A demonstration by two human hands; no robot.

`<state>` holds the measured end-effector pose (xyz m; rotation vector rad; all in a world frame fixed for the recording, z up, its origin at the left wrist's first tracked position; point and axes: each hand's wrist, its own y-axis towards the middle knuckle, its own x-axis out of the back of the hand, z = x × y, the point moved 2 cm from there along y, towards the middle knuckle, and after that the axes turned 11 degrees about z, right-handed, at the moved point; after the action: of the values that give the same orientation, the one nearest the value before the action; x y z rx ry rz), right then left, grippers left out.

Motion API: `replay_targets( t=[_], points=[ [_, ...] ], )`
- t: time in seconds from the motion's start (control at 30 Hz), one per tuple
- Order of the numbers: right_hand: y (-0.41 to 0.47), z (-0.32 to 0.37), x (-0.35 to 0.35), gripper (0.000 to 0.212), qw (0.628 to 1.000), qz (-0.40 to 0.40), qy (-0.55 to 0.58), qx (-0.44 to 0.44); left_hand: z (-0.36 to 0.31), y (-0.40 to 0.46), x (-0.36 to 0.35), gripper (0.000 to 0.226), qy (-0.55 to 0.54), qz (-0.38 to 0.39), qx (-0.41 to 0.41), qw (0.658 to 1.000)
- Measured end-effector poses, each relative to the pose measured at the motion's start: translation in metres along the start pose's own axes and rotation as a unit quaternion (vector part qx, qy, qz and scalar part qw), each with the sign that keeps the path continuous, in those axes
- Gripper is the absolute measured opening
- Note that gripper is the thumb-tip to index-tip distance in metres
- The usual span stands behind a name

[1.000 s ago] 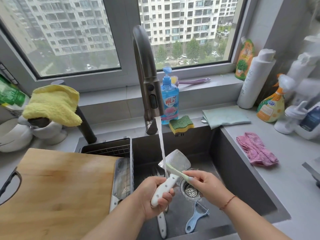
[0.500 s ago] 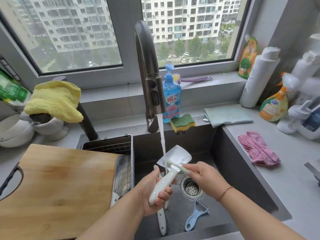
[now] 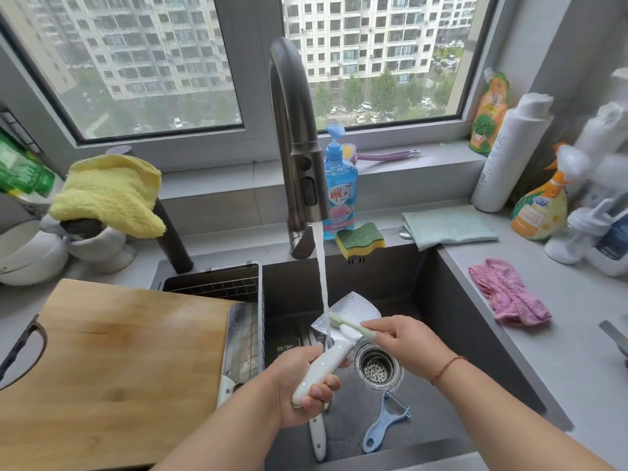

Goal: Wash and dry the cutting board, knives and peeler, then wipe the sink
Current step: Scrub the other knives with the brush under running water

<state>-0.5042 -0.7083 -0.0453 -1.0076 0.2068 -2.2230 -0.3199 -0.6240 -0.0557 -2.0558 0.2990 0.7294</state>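
Knives, three: one cleaver (image 3: 350,314) under the running water, one white-handled knife (image 3: 317,436) on the sink floor, one cleaver (image 3: 239,341) beside the single cutting board (image 3: 112,365). Peeler (image 3: 382,426), one, blue; brushes, two: a green one (image 3: 350,326) at the blade and a purple one (image 3: 384,154) on the sill; sponge (image 3: 360,239), one. Cloths, three: yellow (image 3: 108,195), pale green (image 3: 448,224), pink (image 3: 508,294); blue soap pump bottle (image 3: 339,185), one; bottles and sprayers at the right, a blurred cluster, count uncertain.
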Motion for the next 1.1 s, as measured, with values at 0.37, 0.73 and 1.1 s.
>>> replay_targets(
  t=[0.37,0.73,1.1],
  points=[
    [-0.002,-0.004,0.011,0.027,0.998,-0.017,-0.022,-0.053,-0.001,-0.004,0.005,0.034,-0.027,0.025,0.012,0.999],
    [-0.007,-0.006,-0.014,0.022,0.996,0.005,-0.046,-0.082,0.012,-0.008,0.024,0.039,-0.055,0.001,0.036,0.998],
    [-0.004,0.000,-0.010,0.029,0.993,-0.018,-0.058,-0.099,0.010,-0.015,0.019,0.042,-0.033,-0.006,0.035,0.999]
  ],
)
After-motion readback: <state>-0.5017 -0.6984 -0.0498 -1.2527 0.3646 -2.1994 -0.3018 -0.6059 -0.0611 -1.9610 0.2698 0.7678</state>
